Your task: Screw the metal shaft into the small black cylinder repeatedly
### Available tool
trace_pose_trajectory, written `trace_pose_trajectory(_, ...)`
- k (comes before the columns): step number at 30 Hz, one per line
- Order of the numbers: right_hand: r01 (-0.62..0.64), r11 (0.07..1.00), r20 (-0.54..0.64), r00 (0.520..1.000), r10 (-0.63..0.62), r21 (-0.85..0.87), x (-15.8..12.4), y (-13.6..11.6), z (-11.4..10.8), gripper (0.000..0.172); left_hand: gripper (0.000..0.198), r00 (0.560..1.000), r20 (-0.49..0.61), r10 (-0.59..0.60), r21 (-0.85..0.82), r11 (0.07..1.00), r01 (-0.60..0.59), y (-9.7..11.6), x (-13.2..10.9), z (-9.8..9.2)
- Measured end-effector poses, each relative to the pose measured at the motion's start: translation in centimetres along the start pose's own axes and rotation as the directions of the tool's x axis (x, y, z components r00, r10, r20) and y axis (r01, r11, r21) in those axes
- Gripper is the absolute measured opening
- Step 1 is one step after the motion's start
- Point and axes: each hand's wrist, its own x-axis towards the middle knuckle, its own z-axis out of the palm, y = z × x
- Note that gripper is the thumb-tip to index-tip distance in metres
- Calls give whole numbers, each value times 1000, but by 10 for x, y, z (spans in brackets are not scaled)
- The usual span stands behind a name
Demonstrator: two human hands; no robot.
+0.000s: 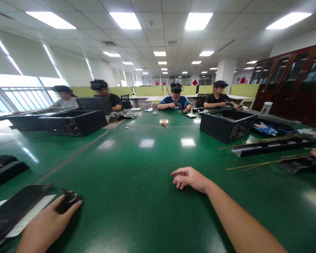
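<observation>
My left hand [48,219] is at the lower left, its fingers wrapped round a small dark object [70,199] with a pale ring-like part; blur hides its exact kind. Just left of that hand lies a flat black panel [18,207] over a white sheet [33,215]. My right hand [190,179] reaches in from the lower right over the green table [137,225]. Its fingers are loosely bent and apart, the index stretched to the left, with nothing in them. I cannot tell whether it touches the surface.
Black computer cases stand at the left [73,123] and right [223,126]. A red screwdriver [164,125] lies mid-table. Thin rods [265,163] and a dark metal channel [274,147] are on the right. Other people's hands show at both edges; several people sit across the table.
</observation>
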Motion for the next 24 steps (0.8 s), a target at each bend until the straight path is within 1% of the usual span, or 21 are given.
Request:
trace_pose_trajectory(2,18,1000,-63,998,-17,20,2,3,-1,45,38,996,69,54,-36,998,-52,22,-15,-8)
trace_pose_trajectory(3,40,999,-117,992,-38,22,4,4,-1,43,37,989,86,118,-88,990,-111,35,-22,-11)
trace_pose_trajectory(4,70,997,-188,980,-66,15,5,5,0,42,37,974,91,207,-156,969,-191,50,-30,-13)
trace_pose_trajectory(5,94,996,-235,968,-90,7,7,6,1,40,38,945,102,311,-232,931,-281,67,-38,-14)
trace_pose_trajectory(6,110,994,-271,957,-106,1,8,6,2,39,40,898,119,424,-307,875,-373,84,-46,-15)
trace_pose_trajectory(8,131,991,-326,936,-131,-23,10,7,6,35,40,765,164,622,-421,746,-516,122,-62,-13)
trace_pose_trajectory(9,137,990,-346,928,-140,-34,10,7,8,34,37,692,189,697,-461,685,-564,141,-70,-11)
trace_pose_trajectory(11,152,987,-386,908,-160,-51,10,7,12,32,31,567,193,801,-516,574,-636,178,-83,-6)
trace_pose_trajectory(12,163,985,-406,897,-173,-59,10,8,13,33,30,523,184,832,-529,532,-660,194,-87,-2)
trace_pose_trajectory(14,189,979,-454,868,-203,-76,11,9,15,36,29,467,161,869,-547,473,-691,218,-91,6)
trace_pose_trajectory(16,216,972,-507,829,-235,-96,13,10,17,41,29,442,143,885,-557,441,-704,231,-90,15)
trace_pose_trajectory(18,234,965,-544,798,-261,-120,17,12,17,43,29,435,129,891,-563,427,-708,234,-87,23)
trace_pose_trajectory(19,237,962,-547,792,-272,-135,20,13,18,43,29,434,120,893,-567,421,-708,233,-86,27)
trace_pose_trajectory(21,234,958,-518,805,-288,-169,27,14,20,41,31,435,105,894,-582,410,-702,230,-85,33)
trace_pose_trajectory(24,213,951,-424,858,-291,-222,36,15,25,35,39,450,87,889,-617,403,-676,228,-85,41)
